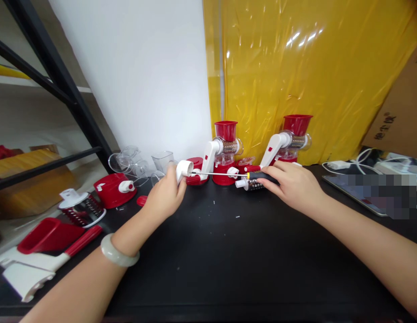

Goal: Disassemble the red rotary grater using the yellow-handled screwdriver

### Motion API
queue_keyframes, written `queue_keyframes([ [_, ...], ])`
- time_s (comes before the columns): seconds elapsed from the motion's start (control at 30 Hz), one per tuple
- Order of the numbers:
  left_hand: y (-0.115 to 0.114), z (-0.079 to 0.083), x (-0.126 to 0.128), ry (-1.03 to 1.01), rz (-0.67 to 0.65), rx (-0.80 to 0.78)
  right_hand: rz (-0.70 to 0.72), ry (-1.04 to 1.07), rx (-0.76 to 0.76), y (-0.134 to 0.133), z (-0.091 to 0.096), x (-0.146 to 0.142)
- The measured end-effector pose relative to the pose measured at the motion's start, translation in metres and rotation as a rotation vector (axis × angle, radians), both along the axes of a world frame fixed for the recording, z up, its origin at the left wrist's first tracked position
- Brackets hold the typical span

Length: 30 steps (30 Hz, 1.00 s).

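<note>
My left hand (165, 196) is closed around a small white plastic part (183, 169) held above the black table (211, 260). My right hand (292, 184) grips a screwdriver (252, 175) with a black and red handle. Its long metal shaft points left, and the tip meets the white part. Under the right hand lies a metal grater drum (253, 185) with a white cap. A pale bangle (118, 253) sits on my left wrist.
Two assembled red and white rotary graters (224, 150) (291, 139) stand at the back by a yellow plastic sheet. Loose parts lie left: a red base (112, 190), clear cups (129, 162), a drum (81, 208), a red hopper with handle (50, 237). A tablet (363, 193) and cables lie right.
</note>
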<state>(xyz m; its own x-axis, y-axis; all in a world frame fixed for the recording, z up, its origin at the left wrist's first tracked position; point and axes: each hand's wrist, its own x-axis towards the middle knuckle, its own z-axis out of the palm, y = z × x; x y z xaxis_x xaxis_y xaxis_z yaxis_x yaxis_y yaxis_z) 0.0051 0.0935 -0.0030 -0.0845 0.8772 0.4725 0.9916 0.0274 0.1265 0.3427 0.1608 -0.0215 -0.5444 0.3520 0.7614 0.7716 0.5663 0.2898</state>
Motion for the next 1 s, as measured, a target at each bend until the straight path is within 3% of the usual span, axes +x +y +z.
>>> queue_keyframes([
  [1.0,-0.0007,-0.0003,0.0018,0.018,0.017,-0.022,-0.06,-0.008,0.093,-0.001,0.0028,0.001],
])
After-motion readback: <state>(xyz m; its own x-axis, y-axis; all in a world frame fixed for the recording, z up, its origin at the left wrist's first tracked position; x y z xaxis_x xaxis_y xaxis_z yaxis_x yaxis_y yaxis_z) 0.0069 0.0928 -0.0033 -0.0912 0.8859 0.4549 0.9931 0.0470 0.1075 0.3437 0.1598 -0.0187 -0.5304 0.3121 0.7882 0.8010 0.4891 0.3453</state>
